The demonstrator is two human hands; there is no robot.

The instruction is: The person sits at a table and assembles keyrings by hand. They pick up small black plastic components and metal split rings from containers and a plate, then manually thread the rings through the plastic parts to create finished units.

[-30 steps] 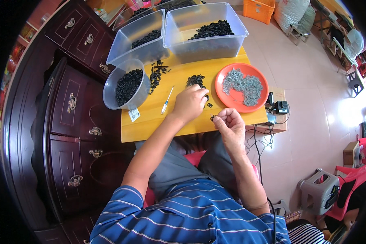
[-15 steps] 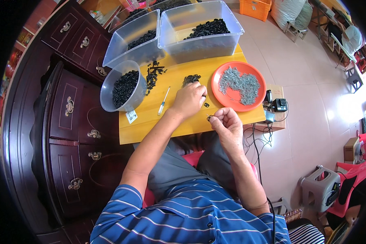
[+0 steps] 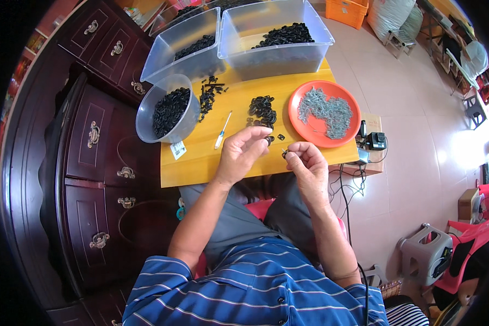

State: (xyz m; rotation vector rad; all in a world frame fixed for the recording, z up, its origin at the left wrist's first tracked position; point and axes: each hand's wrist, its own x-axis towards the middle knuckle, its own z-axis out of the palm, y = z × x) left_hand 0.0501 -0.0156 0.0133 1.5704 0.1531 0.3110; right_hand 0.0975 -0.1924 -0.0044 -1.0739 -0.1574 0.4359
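In front of me my left hand (image 3: pixel 241 154) pinches a small black plastic part (image 3: pixel 269 139) between thumb and fingers. Close to its right, my right hand (image 3: pixel 308 167) grips another small black part (image 3: pixel 284 154), with a thin metal screw or pin seeming to stick up from it. The two parts are a short gap apart, above the yellow table (image 3: pixel 239 100). Just beyond the left hand lies a loose pile of black oval parts (image 3: pixel 263 108), and a single black part (image 3: pixel 281 137) rests between the hands. A red plate (image 3: pixel 295 120) of small silvery screws stands right of the pile.
A screwdriver (image 3: pixel 223 130) lies left of my left hand. A clear round tub (image 3: pixel 146 122) of black parts stands at the left edge, near scattered black bits (image 3: pixel 207 98). Two clear bins (image 3: pixel 277 64) (image 3: pixel 163 62) stand at the back. Chargers with cables (image 3: pixel 375 140) sit at right.
My left hand has drawn back from the pile toward my right hand, and a small black part now shows in its fingers. The right hand keeps hold of its part, nearly still.
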